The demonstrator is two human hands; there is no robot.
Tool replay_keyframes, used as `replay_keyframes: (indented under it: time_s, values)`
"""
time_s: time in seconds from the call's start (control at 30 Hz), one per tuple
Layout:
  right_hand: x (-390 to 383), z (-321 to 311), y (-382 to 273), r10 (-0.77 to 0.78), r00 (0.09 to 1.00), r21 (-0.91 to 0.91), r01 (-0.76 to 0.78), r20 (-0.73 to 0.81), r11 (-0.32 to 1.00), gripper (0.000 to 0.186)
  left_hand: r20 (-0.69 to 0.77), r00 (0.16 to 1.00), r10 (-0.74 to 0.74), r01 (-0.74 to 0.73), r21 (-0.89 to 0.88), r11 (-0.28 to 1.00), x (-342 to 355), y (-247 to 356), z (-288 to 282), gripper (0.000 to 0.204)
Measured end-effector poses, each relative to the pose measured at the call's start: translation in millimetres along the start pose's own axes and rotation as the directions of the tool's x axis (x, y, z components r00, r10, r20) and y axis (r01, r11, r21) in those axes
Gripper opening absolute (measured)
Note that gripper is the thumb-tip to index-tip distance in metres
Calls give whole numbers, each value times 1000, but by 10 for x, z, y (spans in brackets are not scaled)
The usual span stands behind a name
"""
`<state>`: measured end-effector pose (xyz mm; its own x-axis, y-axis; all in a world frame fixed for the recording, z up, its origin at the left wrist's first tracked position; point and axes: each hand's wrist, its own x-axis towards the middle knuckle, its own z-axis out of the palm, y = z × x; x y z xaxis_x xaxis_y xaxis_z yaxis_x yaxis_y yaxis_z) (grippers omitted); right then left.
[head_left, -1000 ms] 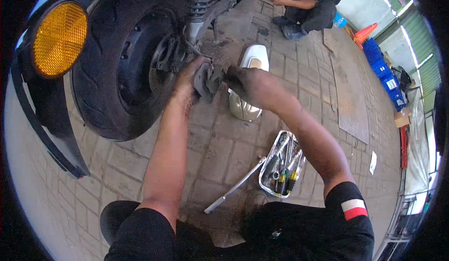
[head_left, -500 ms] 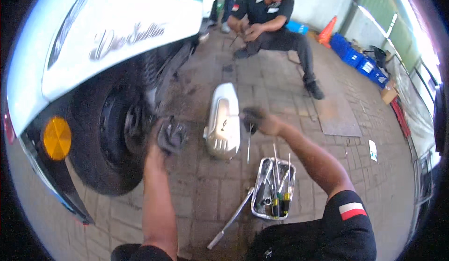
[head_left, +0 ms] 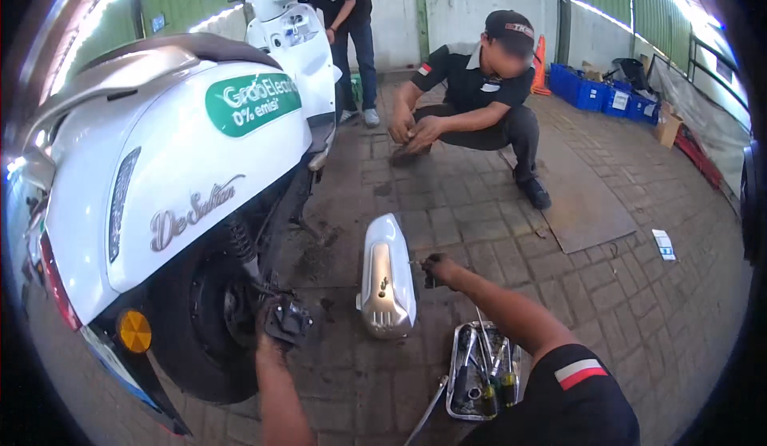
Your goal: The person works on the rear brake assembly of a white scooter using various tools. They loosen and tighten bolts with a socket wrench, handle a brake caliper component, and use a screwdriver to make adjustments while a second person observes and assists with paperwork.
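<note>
My left hand [head_left: 269,333] grips a dark metal part [head_left: 292,318], which looks like a brake caliper, beside the rear wheel [head_left: 180,342] of a white scooter [head_left: 128,166]. My right hand [head_left: 441,270], fingers curled, holds a small dark item with a thin metal piece, too small to name, just right of a white and silver cover [head_left: 385,278] lying on the paving. Below that, a metal tray [head_left: 459,408] holds screwdrivers and wrenches, with a long metal bar [head_left: 427,408] lying at its left.
A co-worker [head_left: 471,122] squats ahead, hands together, and another person [head_left: 359,55] stands by the scooter's front. A flat board [head_left: 587,222], orange cone [head_left: 540,71], blue crates [head_left: 591,95] and cardboard box [head_left: 667,126] lie to the right; a white paper [head_left: 661,244] is on the paving.
The view has tilted up, showing more scooter and both people. My right hand has moved away from the part in my left hand to beside the cover.
</note>
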<state>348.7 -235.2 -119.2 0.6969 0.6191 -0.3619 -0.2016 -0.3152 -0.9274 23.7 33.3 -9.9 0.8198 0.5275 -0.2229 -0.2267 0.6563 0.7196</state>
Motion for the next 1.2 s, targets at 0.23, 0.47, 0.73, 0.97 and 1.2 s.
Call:
replay_keyframes:
  time_s: [0.23,0.47,0.73,0.97,1.2]
  values:
    - [338,59,68,-261,964,-300,233,-57,925,31,318,926,-205,378,-809,450,25,-200,63,30]
    - [190,262,-33,-265,960,-270,232,-93,934,40,124,949,-289,226,-909,351,-98,-154,551,22]
    - [311,201,259,-139,982,-236,105,-128,966,39,127,939,-320,253,-885,390,-83,-107,351,21]
    - [721,54,646,-291,950,-359,233,-116,904,40,131,946,-296,278,-799,533,131,-242,519,22]
    - [508,284,304,-114,993,-196,108,-16,975,39,68,953,-294,240,-760,604,142,-162,483,22]
